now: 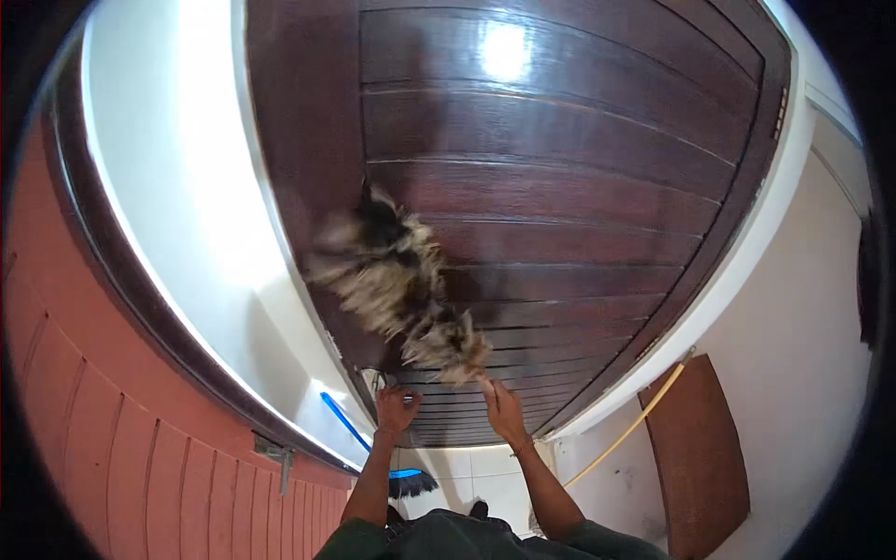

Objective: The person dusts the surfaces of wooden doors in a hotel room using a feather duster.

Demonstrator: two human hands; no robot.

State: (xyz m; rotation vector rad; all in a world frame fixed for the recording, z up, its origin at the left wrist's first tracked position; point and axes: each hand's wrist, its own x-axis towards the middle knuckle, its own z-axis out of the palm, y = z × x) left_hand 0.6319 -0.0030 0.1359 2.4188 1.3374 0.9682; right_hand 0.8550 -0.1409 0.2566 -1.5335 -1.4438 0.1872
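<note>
A feather duster (397, 280), brown and cream and partly blurred, slants up and to the left across a dark brown slatted door (560, 196). Its lower end meets my right hand (505, 411), whose fingers are closed around it. My left hand (399, 409) is at the door's lower left edge, beside the metal handle, with its fingers curled; the handle is mostly hidden by the hand.
A blue-handled broom (408, 481) with dark bristles stands at the lower left, near white floor tiles (467, 464). At left is a red panelled door (140, 448) with a metal latch. A brown board (695, 457) and a yellow hose (635, 425) are at right.
</note>
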